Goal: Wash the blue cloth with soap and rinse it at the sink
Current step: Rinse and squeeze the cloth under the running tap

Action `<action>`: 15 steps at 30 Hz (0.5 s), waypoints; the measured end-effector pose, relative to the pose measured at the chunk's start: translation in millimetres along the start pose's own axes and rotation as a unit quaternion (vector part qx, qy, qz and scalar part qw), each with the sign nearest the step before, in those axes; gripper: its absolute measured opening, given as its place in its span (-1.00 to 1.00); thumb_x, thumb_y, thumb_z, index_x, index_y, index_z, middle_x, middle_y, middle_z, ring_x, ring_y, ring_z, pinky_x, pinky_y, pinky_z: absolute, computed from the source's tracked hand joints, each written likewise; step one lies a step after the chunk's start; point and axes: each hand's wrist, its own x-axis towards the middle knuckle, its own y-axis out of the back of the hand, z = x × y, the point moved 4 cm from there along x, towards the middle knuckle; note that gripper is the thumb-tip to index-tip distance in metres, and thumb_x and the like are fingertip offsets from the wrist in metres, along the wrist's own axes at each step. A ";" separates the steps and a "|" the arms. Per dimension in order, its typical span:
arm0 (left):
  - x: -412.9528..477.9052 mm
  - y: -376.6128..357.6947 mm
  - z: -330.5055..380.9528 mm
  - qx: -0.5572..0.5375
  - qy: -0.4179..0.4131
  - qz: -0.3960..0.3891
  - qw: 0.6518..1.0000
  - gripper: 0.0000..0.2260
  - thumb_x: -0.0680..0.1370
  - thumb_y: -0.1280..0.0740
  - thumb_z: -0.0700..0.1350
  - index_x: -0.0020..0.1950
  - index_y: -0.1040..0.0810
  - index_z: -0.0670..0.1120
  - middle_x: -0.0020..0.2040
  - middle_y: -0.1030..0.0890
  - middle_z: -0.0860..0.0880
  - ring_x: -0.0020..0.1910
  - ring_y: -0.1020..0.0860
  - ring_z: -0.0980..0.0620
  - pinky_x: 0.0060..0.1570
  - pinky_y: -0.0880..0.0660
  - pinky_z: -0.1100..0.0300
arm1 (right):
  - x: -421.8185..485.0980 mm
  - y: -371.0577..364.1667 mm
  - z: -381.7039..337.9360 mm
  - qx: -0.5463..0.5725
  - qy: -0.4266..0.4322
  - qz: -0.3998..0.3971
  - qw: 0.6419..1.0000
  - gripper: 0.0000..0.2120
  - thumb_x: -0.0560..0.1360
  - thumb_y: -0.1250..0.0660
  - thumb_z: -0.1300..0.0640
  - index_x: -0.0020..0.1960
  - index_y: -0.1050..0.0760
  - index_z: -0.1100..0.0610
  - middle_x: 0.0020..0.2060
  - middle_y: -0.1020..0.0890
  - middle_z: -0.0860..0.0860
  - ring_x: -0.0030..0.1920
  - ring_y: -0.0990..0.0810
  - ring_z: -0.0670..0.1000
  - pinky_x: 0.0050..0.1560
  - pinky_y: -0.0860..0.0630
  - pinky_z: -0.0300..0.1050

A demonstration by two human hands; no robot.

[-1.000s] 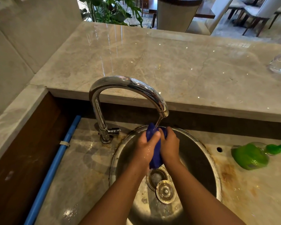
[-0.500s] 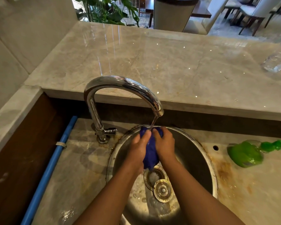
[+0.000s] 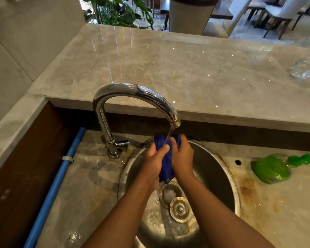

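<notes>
The blue cloth [image 3: 166, 163] is bunched up and squeezed between both hands over the round steel sink [image 3: 220, 178]. My left hand [image 3: 155, 161] grips its left side and my right hand [image 3: 183, 156] grips its right side. A thin stream of water runs from the chrome tap [image 3: 132, 92] onto the top of the cloth. Most of the cloth is hidden between my palms. A green plastic pouch of soap [image 3: 270, 169] lies on the wet counter to the right of the sink.
The drain [image 3: 170, 193] is open, with its metal plug [image 3: 180, 209] lying beside it in the basin. A blue pipe [image 3: 61, 176] runs along the left. A raised marble ledge [image 3: 168, 68] behind the tap carries a clear glass [image 3: 304, 68] at far right.
My hands have kept kneading the cloth under the stream, shifting slightly against each other. The view has drifted a little; nothing else moved.
</notes>
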 end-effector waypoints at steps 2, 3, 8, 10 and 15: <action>5.3 3.3 5.0 0.020 -0.029 0.022 0.999 -0.83 0.61 -0.31 -0.16 0.15 -0.52 0.07 0.09 -0.68 -0.11 0.06 -0.67 -0.10 0.11 -0.60 -0.12 | -4.9 4.1 -2.1 0.023 0.003 0.013 1.000 -0.83 0.64 -0.23 0.06 -0.01 -0.46 0.16 -0.27 -0.56 0.00 -0.28 -0.55 -0.07 -0.23 -0.54 -0.06; 8.4 5.7 8.8 0.033 -0.040 0.049 0.997 -0.84 0.59 -0.33 -0.17 0.12 -0.52 0.06 0.08 -0.68 -0.11 0.04 -0.68 -0.10 0.09 -0.61 -0.12 | -12.0 6.5 -6.4 0.043 0.010 0.022 0.999 -0.84 0.64 -0.23 0.08 -0.05 -0.46 0.15 -0.28 -0.57 -0.01 -0.31 -0.54 -0.12 -0.27 -0.50 -0.16; 23.7 13.2 5.1 0.025 0.001 0.129 0.991 -0.96 0.60 -0.32 -0.15 0.04 -0.53 -0.07 -0.08 -0.63 -0.12 -0.12 -0.64 -0.09 0.00 -0.58 -0.01 | -48.5 -4.6 -26.7 0.087 0.068 0.001 0.994 -0.87 0.60 -0.30 0.12 -0.10 -0.44 0.13 -0.34 -0.55 -0.06 -0.35 -0.52 -0.16 -0.35 -0.44 -0.30; 18.6 10.2 -5.4 0.015 0.020 0.132 0.991 -0.82 0.62 -0.27 -0.03 0.03 -0.56 -0.12 -0.14 -0.63 -0.13 -0.16 -0.63 -0.10 -0.05 -0.56 0.02 | -37.8 -10.9 -23.7 0.037 0.069 -0.006 0.997 -0.85 0.60 -0.29 0.08 -0.12 -0.42 0.10 -0.34 -0.56 -0.03 -0.35 -0.51 -0.12 -0.33 -0.45 -0.20; 5.4 14.7 -12.1 -0.033 0.075 0.067 0.994 -0.69 0.60 -0.29 0.11 0.24 -0.52 -0.03 0.09 -0.67 -0.16 0.05 -0.67 -0.20 0.10 -0.59 -0.23 | -1.2 -11.5 -0.6 0.009 -0.026 -0.040 0.999 -0.86 0.63 -0.24 0.08 0.01 -0.47 0.15 -0.22 -0.57 -0.02 -0.16 -0.59 0.04 -0.18 -0.52 -0.09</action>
